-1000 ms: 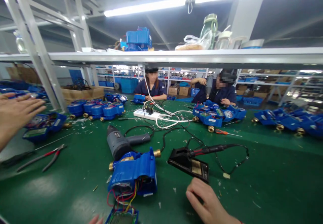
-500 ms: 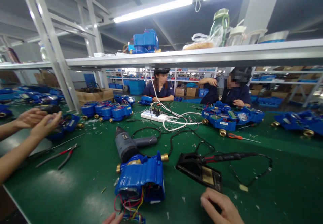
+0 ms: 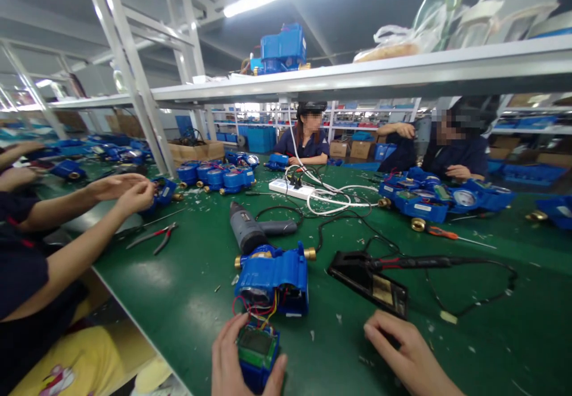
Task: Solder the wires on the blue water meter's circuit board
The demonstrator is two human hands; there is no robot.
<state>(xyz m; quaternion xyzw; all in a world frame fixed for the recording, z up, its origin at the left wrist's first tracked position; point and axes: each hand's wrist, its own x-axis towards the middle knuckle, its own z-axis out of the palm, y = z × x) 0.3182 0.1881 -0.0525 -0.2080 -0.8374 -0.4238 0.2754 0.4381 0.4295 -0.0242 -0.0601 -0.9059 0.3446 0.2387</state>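
Blue meter (image 3: 272, 277) — open, wires (image 3: 254, 311) exposed

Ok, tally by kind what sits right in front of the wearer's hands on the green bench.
Opened blue meter body: 1
Display module, wired to it, under the left hand: 1
Grey power screwdriver: 1
Soldering iron: 1
Black iron stand, near the right hand: 1
Total: 5

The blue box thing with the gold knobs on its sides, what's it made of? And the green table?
The blue box looks like molded plastic: even colour, soft sheen, ribbed edges. Its gold knobs seem to be brass, yellow and shiny. The table top looks like a smooth green rubbery mat that mirrors the lamps, though that is only a guess.
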